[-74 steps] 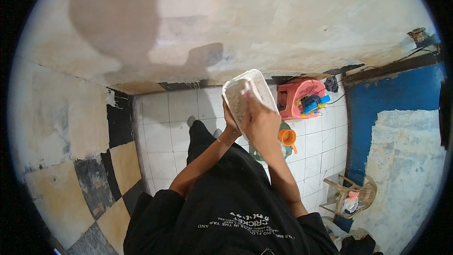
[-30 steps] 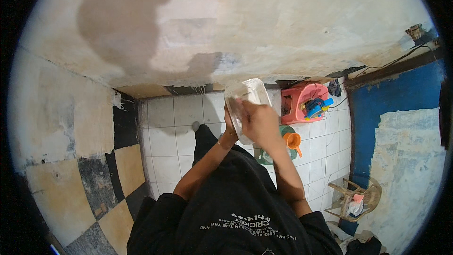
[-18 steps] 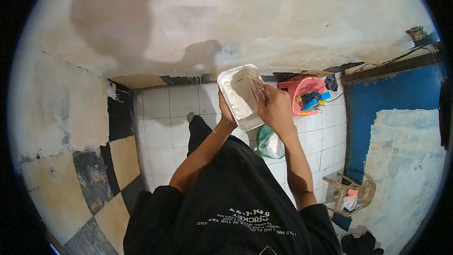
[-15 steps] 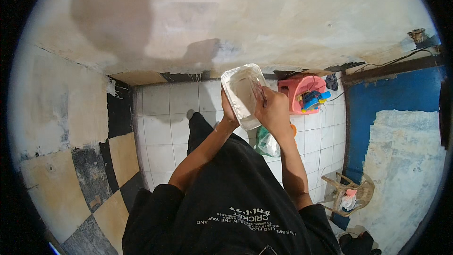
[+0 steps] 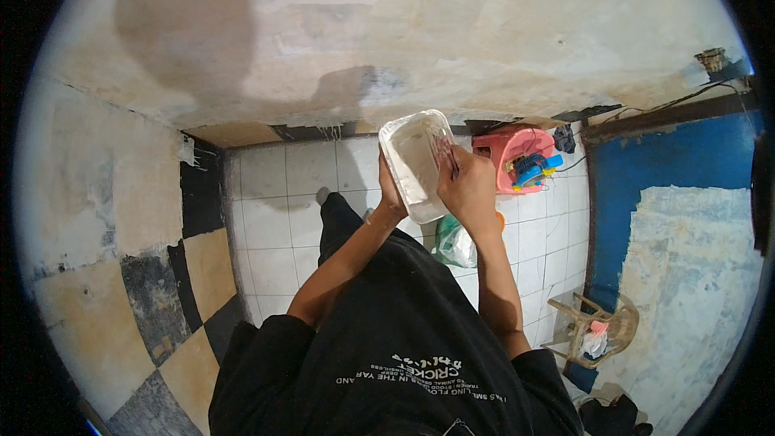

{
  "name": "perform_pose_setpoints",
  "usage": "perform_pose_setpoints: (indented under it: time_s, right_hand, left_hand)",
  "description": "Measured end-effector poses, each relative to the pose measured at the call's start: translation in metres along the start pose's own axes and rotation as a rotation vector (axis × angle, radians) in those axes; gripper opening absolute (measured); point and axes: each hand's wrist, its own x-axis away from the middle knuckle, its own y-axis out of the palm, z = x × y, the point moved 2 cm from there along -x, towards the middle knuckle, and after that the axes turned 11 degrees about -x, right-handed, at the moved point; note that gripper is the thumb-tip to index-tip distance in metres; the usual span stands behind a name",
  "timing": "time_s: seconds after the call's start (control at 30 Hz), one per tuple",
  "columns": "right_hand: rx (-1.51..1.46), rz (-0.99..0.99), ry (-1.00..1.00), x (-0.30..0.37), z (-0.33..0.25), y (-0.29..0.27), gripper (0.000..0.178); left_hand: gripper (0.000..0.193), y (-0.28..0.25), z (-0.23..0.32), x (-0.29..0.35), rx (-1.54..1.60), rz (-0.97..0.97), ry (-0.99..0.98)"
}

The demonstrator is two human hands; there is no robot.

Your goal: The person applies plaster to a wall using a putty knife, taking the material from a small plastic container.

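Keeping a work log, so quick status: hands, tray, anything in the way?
Left hand holding white tray. Right hand holding flat tool at tray's right side. White paste inside tray. Nothing seen blocking either hand.

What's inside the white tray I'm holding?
Pale paste-like material is smeared inside the white tray. Your right hand and the flat tool it grips cover part of its right side, so that area can't be seen.

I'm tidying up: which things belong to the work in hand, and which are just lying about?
In use:
white tray in left hand
white paste inside
flat tool in right hand

Seemingly lying about:
pink stool
blue device
tan chair
green bag, role unclear
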Motion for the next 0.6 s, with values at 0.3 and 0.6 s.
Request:
perform_pose_setpoints:
  time_s: [0.3, 0.6]
  right_hand:
    - [0.218, -0.099, -0.048, 0.024, -0.028, 0.042, 0.011]
    - [0.024, 0.01, 0.042, -0.003, 0.001, -0.006, 0.007]
  left_hand:
    - [0.056, -0.06, -0.023, 0.002, -0.214, 0.191, -0.03]
    - [0.065, -0.007, 0.001, -0.005, -0.044, 0.051, 0.022]
